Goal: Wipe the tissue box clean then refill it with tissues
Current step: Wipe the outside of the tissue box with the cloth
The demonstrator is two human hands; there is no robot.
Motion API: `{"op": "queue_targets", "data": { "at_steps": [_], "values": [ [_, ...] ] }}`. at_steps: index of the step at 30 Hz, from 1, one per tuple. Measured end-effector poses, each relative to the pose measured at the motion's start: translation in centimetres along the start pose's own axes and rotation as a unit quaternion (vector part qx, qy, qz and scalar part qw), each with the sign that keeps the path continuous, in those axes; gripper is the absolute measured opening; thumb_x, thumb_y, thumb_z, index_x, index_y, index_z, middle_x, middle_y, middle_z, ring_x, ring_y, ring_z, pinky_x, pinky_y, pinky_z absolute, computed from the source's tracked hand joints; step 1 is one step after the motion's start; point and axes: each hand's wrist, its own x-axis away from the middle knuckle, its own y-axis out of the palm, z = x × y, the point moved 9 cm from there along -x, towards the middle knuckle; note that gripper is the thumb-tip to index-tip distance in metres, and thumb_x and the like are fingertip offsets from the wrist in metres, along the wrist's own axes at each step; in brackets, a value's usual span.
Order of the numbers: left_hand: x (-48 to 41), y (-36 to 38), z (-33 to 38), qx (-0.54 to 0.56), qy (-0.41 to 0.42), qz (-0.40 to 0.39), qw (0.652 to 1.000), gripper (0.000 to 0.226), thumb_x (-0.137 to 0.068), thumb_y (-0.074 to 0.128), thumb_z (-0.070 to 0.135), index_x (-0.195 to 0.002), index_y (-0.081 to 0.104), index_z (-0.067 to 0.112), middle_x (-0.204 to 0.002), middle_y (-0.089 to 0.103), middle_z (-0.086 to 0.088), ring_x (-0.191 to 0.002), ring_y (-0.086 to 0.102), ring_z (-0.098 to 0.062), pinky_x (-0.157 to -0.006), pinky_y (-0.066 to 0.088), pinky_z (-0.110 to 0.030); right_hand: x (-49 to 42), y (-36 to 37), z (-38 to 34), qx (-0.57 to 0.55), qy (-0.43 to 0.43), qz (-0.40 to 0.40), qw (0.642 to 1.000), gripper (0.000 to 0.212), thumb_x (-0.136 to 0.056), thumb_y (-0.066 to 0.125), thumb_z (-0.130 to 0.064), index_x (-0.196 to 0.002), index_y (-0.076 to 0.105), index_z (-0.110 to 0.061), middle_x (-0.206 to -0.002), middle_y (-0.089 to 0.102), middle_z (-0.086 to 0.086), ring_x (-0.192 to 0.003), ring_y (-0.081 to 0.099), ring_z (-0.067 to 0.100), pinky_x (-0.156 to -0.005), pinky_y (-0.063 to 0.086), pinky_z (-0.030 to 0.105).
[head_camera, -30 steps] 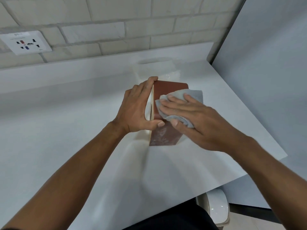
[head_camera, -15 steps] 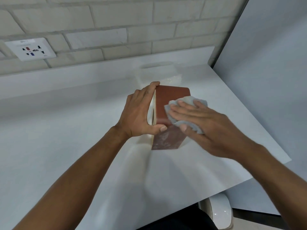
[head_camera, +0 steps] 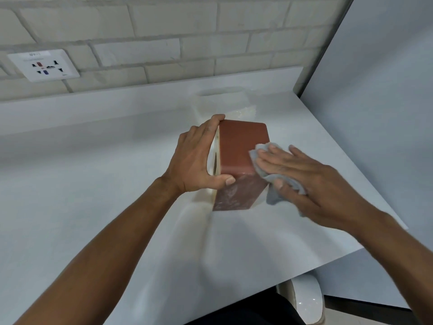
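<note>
A reddish-brown tissue box (head_camera: 239, 146) stands on its side on the white counter (head_camera: 93, 184), its pale slotted face turned left. My left hand (head_camera: 199, 160) grips it from the left, fingers over the far top corner and thumb on the near corner. My right hand (head_camera: 304, 179) lies flat, fingers straight, pressing a grey cloth (head_camera: 274, 191) against the box's right upper edge and right side. A clear wrapped pack of tissues (head_camera: 222, 102) lies behind the box near the wall, faint against the counter.
A brick wall with a white socket plate (head_camera: 44, 64) runs along the back. A grey partition (head_camera: 375, 113) closes the right side. The counter's right edge falls off diagonally, with a white bin (head_camera: 307, 299) on the floor below it.
My right hand with the cloth has slid from the box's top face rightward and down onto its right edge. My left hand has kept its grip on the box.
</note>
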Motion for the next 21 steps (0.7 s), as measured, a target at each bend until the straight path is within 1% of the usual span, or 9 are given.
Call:
{"op": "queue_targets", "data": {
  "at_steps": [2, 4, 7, 9, 10, 12, 14, 17, 21],
  "values": [
    [0.0, 0.1, 0.0, 0.009, -0.003, 0.000, 1.000, 0.139, -0.061, 0.030, 0.109, -0.162, 0.024, 0.014, -0.148, 0.050, 0.000, -0.113, 0.050, -0.020, -0.104, 0.038, -0.048, 0.7, -0.7, 1.5, -0.033, 0.036, 0.018, 0.999, 0.049, -0.104, 0.034, -0.040, -0.150, 0.040, -0.025, -0.158, 0.034, -0.013, -0.147, 0.024, -0.001, -0.121, 0.021, 0.035],
    [0.0, 0.1, 0.2, 0.020, -0.004, 0.003, 1.000, 0.139, -0.061, 0.030, 0.109, -0.162, 0.025, 0.013, -0.144, 0.052, -0.002, -0.107, 0.046, -0.016, -0.102, 0.038, -0.046, 0.5, -0.4, 0.7, -0.028, 0.034, 0.039, 0.998, 0.049, -0.103, 0.035, -0.037, -0.150, 0.040, -0.021, -0.158, 0.033, -0.011, -0.148, 0.023, 0.000, -0.121, 0.020, 0.032],
    [-0.1, 0.2, 0.3, 0.029, 0.003, 0.015, 0.999, 0.135, -0.065, 0.036, 0.104, -0.161, 0.027, 0.009, -0.137, 0.054, -0.005, -0.101, 0.042, -0.013, -0.097, 0.038, -0.043, -0.9, 1.4, -3.2, 0.033, -0.034, 0.050, 0.998, 0.050, -0.104, 0.037, -0.033, -0.150, 0.041, -0.015, -0.158, 0.034, -0.002, -0.150, 0.023, 0.009, -0.123, 0.019, 0.036],
    [-0.2, 0.3, 0.1, 0.020, 0.013, 0.014, 1.000, 0.126, -0.068, 0.045, 0.092, -0.160, 0.029, 0.008, -0.137, 0.056, -0.006, -0.101, 0.044, -0.015, -0.096, 0.043, -0.049, -1.5, 2.3, -5.0, 0.069, -0.068, 0.040, 0.994, 0.049, -0.104, 0.039, -0.031, -0.150, 0.042, -0.013, -0.159, 0.035, 0.001, -0.150, 0.024, 0.012, -0.123, 0.021, 0.040],
    [-0.3, 0.3, 0.0, 0.013, 0.019, 0.011, 1.000, 0.124, -0.069, 0.046, 0.091, -0.160, 0.029, 0.008, -0.138, 0.057, -0.005, -0.101, 0.046, -0.016, -0.096, 0.044, -0.052, -1.5, 2.4, -5.1, 0.081, -0.079, 0.036, 0.993, 0.050, -0.104, 0.039, -0.030, -0.150, 0.041, -0.012, -0.159, 0.035, 0.002, -0.150, 0.024, 0.013, -0.123, 0.022, 0.041],
    [-0.4, 0.2, -0.1, 0.007, 0.020, 0.003, 1.000, 0.131, -0.066, 0.037, 0.102, -0.160, 0.028, 0.011, -0.140, 0.056, -0.002, -0.102, 0.049, -0.019, -0.097, 0.043, -0.050, -0.8, 2.1, -4.2, 0.096, -0.091, 0.034, 0.991, 0.050, -0.104, 0.038, -0.029, -0.150, 0.040, -0.011, -0.159, 0.034, 0.002, -0.150, 0.025, 0.014, -0.122, 0.024, 0.043],
    [-0.4, 0.0, -0.1, 0.012, 0.014, 0.003, 1.000, 0.136, -0.063, 0.032, 0.107, -0.160, 0.027, 0.013, -0.141, 0.055, 0.001, -0.104, 0.050, -0.020, -0.098, 0.041, -0.048, 0.5, 1.3, -2.4, 0.076, -0.067, 0.053, 0.993, 0.048, -0.103, 0.040, -0.026, -0.149, 0.042, -0.011, -0.158, 0.036, 0.002, -0.149, 0.028, 0.015, -0.120, 0.029, 0.044],
    [-0.3, 0.1, 0.2, 0.028, 0.013, 0.010, 0.999, 0.136, -0.063, 0.031, 0.108, -0.160, 0.027, 0.013, -0.134, 0.053, 0.007, -0.100, 0.047, -0.016, -0.096, 0.041, -0.047, 1.2, 0.5, -1.6, 0.040, -0.033, 0.088, 0.995, 0.047, -0.102, 0.041, -0.025, -0.146, 0.046, -0.010, -0.157, 0.038, 0.001, -0.148, 0.030, 0.014, -0.118, 0.032, 0.042],
    [-0.3, 0.1, 0.4, 0.035, 0.013, 0.022, 0.999, 0.136, -0.064, 0.029, 0.107, -0.159, 0.029, 0.010, -0.122, 0.045, 0.013, -0.096, 0.042, -0.014, -0.092, 0.038, -0.042, -0.4, 2.0, -4.0, 0.063, -0.059, 0.100, 0.991, 0.047, -0.101, 0.046, -0.023, -0.145, 0.048, -0.007, -0.156, 0.039, 0.005, -0.148, 0.031, 0.018, -0.119, 0.030, 0.045]
  ]
}}
